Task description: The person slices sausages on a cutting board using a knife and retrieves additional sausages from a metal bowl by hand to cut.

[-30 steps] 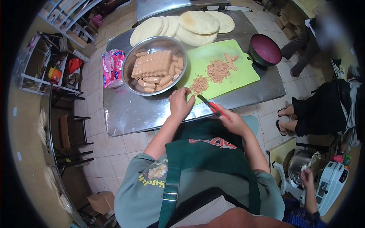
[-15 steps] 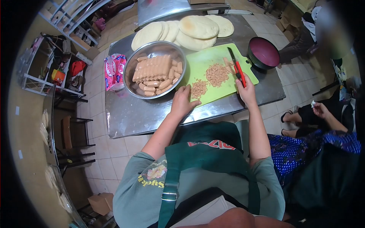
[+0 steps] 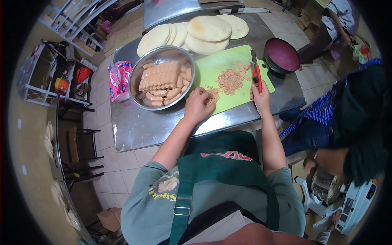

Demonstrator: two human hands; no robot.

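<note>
My right hand [image 3: 261,99] is closed round the red handle of a knife [image 3: 256,75], its dark blade pointing away over the right side of a green cutting board [image 3: 236,101]. At the board's near left corner, my left hand [image 3: 197,107] bends its fingers over a small heap of chopped sausage [image 3: 212,96], with the thumb apart. A larger heap of chopped sausage [image 3: 230,81] lies mid-board, and a few longer sausage pieces [image 3: 244,70] are beside the blade. Left of the board, a steel bowl [image 3: 190,61] holds many sausages [image 3: 161,77], some in rows and some loose.
Flat round breads [image 3: 209,28] lie across the far side of the metal table [image 3: 139,132]. A pink packet [image 3: 119,81] is left of the bowl; a dark red bowl [image 3: 282,56] stands at right. Close by on my right, a person [image 3: 355,118] bends beside a white machine [image 3: 357,206].
My left hand has moved from the board's edge onto the small heap, fingers now bent. The knife is drawn slightly nearer and more upright. The person at right has shifted and bent down.
</note>
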